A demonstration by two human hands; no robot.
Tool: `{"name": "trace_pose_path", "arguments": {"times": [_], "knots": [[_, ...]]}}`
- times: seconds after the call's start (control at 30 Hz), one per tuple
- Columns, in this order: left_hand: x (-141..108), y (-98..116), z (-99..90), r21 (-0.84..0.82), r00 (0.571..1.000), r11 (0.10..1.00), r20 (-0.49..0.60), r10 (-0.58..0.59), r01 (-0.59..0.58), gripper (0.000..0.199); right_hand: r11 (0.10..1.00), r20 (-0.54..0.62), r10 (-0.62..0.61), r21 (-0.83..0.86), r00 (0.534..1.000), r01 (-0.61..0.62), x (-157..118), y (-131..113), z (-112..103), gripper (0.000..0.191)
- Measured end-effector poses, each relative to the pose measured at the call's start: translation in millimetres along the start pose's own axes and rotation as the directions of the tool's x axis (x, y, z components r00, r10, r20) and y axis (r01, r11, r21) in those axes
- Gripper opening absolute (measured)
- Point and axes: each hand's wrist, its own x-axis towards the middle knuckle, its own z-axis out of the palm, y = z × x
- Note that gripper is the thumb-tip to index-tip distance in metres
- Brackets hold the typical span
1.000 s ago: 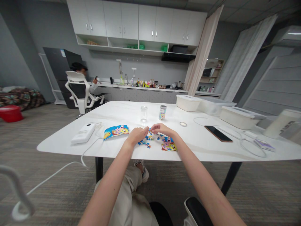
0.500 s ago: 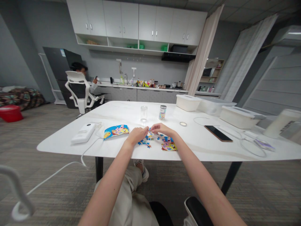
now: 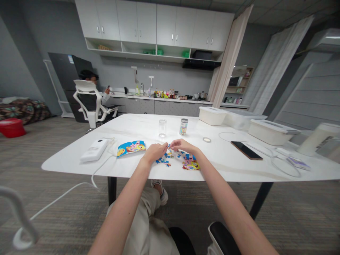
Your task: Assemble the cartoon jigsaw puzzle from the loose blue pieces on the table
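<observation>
Pinching inward over the white surface, the left hand and the right hand meet almost fingertip to fingertip, both nearly closed with the fingers curled down. Something small and blue may sit between the fingertips, but it is too small to tell whether either of the hands has hold of a piece. Just below them lies a loose scatter of blue jigsaw pieces, spread between a colourful cartoon puzzle section near the right hand and a second cartoon picture card beside the left hand. Nothing in how these lie shows the picture finished: the pieces remain apart, and the section by the right hand is only a small patch. Farther up the surface stand a clear glass tumbler and a small cylindrical tin, with a ring of tape off to the right. A white power bank with its white cable sits at the left edge, while a black phone and white lidded storage boxes occupy the right side. In the background, a seated co-worker faces the kitchen counter, well apart from the hands
</observation>
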Motion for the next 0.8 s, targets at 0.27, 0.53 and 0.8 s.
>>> {"name": "trace_pose_path", "arguments": {"times": [0.27,0.53,0.8], "knots": [[-1,1,-3.2,-0.008,1.0,1.0,0.003,0.006,-0.006,0.034,1.0,-0.006,-0.003,-0.013,1.0,0.003,0,0,0,0.024],[-1,1,-2.7,-0.026,1.0,1.0,0.003,-0.004,0.004,0.033,0.999,0.001,-0.015,-0.036,1.0,0.015,0,2,-1,0.026],[0,1,-4.2,-0.028,1.0,1.0,0.01,0.005,-0.005,0.032,0.994,0.038,0.036,-0.108,0.999,-0.032,-27,1,-19,0.032]]}}
